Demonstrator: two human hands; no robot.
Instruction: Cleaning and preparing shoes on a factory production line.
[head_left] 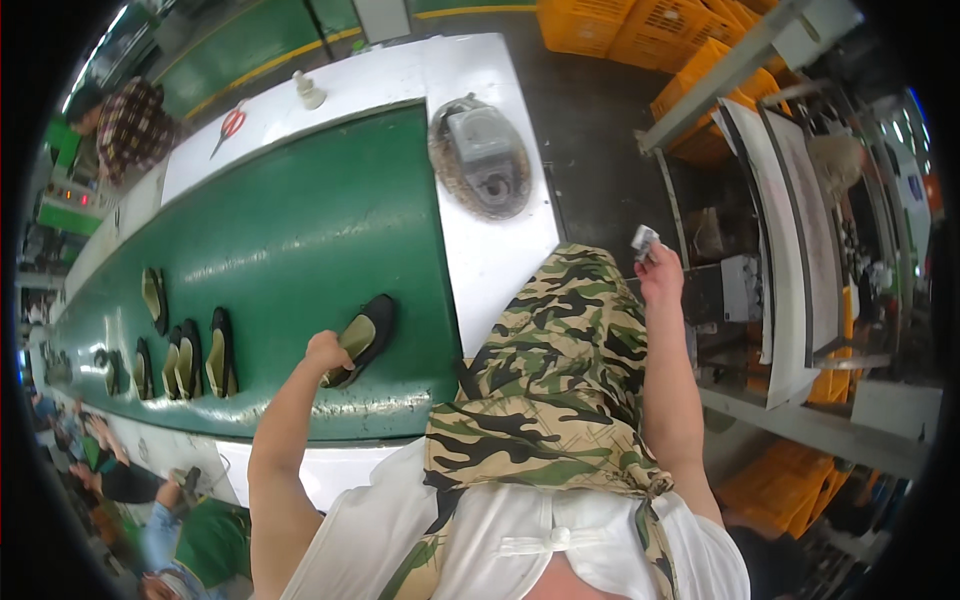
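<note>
On the green conveyor belt (300, 225), a black slip-on shoe (376, 318) with an olive-green insole lies at a slant. My left hand (328, 354) is closed around its heel end, and part of that end is hidden by the fingers. Out to the right, beyond the camouflage apron, my right hand (660, 276) is raised and pinches a small white-and-grey piece (644, 240), too small to make out its kind. Several similar shoes (221, 355) stand farther left on the belt, apart from my hand.
A grey device on a round clear-rimmed base (482, 155) sits on the white table end (500, 270). Red-handled scissors (231, 126) and a small pale bottle (308, 92) lie along the far ledge. At right stands a metal rack (800, 230); orange crates (585, 25) are behind. Co-workers flank the belt's left.
</note>
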